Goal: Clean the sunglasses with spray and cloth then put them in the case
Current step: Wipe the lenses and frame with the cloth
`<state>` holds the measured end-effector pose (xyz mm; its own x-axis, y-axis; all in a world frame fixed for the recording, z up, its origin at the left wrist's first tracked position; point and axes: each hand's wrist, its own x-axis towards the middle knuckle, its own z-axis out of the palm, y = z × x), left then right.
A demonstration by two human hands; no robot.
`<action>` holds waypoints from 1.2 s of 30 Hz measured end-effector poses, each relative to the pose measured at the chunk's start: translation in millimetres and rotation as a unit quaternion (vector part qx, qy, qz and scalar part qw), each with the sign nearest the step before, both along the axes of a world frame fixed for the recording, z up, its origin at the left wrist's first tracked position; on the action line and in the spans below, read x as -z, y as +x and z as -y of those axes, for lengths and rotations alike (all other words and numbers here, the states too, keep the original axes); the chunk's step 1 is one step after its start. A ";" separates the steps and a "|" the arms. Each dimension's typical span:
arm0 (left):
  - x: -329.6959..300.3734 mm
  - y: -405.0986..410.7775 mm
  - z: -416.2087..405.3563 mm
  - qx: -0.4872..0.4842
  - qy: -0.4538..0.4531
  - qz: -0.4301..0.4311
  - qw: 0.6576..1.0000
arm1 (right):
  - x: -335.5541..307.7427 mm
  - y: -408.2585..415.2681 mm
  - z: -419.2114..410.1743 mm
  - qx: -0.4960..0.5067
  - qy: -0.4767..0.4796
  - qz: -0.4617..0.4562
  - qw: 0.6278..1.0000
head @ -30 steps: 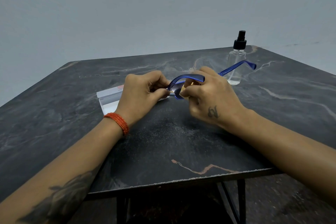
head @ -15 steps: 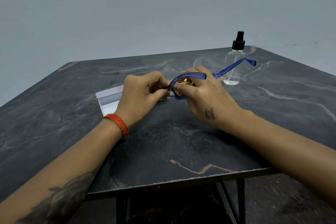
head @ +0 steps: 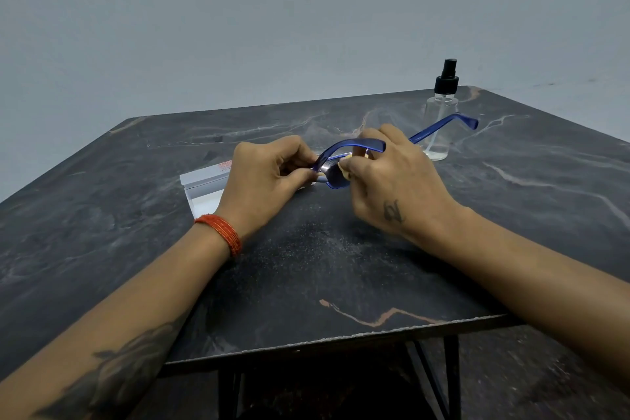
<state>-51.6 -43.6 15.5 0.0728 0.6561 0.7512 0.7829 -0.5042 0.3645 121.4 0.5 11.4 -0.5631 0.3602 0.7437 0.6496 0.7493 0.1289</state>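
1. A plain, bare indoor room, its kind hard to tell.
2. A blank grey wall [head: 238, 27] stands behind.
3. A dark marble-patterned table [head: 102, 215] rests on black metal legs [head: 451, 382].

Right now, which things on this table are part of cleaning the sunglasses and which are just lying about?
Part of the job:
- blue sunglasses, held in both hands
- yellow cloth, pressed on a lens by the right hand
- spray bottle, standing behind
- white case, behind the left hand

Just lying about:
- nothing else lies on the table
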 end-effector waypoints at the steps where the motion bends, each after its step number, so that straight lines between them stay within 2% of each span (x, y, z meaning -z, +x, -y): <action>1: -0.1 -0.6 -0.1 -0.002 0.001 0.000 1.000 | 0.1 0.1 1.1 -0.006 -0.003 -0.004 1.000; 5: -0.5 -3.3 -0.8 -0.003 0.004 0.012 1.000 | 1.4 1.7 5.4 -0.053 -0.016 -0.015 0.998; 10: -0.8 -2.2 0.4 0.003 0.004 0.015 1.000 | -1.3 2.6 -1.0 -0.127 -0.136 -0.071 0.980; 12: -0.9 -1.7 0.4 0.005 0.008 0.022 1.000 | -4.8 3.5 -2.7 -0.148 -0.222 -0.155 0.951; 14: -0.5 -1.8 -0.2 0.004 0.007 0.024 1.000 | -8.6 5.8 -5.7 -0.180 -0.299 -0.257 0.901; 16: -0.5 -1.5 0.2 0.004 0.003 0.026 1.000 | -11.1 9.6 -10.5 -0.196 -0.355 -0.316 0.858; 19: -1.8 -0.6 1.4 0.009 0.000 0.030 0.999 | -13.1 13.4 -13.9 -0.219 -0.417 -0.353 0.808; 23: -2.5 0.2 2.0 0.010 -0.006 0.025 1.000 | -14.7 11.8 -8.9 -0.255 -0.453 -0.361 0.774; 25: -2.1 0.2 1.5 0.009 -0.005 0.024 1.000 | -13.5 11.5 -8.4 -0.251 -0.442 -0.352 0.786; 26: -2.0 0.4 1.4 0.011 -0.005 0.024 1.000 | -12.0 11.4 -9.3 -0.237 -0.421 -0.340 0.807; 29: -2.5 0.6 1.6 0.017 -0.004 0.021 1.000 | -6.0 9.3 -11.1 -0.157 -0.276 -0.265 0.911; 31: -3.1 1.2 2.3 0.020 -0.002 0.021 1.000 | -3.8 7.2 -11.1 -0.110 -0.161 -0.220 0.956; 34: -2.6 2.5 2.2 0.022 -0.011 0.025 0.999 | 0.3 6.0 -14.9 -0.088 -0.058 -0.194 0.975; 36: -1.9 2.2 1.8 0.022 -0.014 0.027 0.999 | 2.7 6.0 -16.1 -0.111 -0.043 -0.174 0.978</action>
<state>-49.4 -45.4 17.4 0.0612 0.6733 0.7368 0.7391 -0.5267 0.4199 127.4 16.6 8.8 -0.3524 0.3273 0.8768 0.4634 0.8750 -0.1403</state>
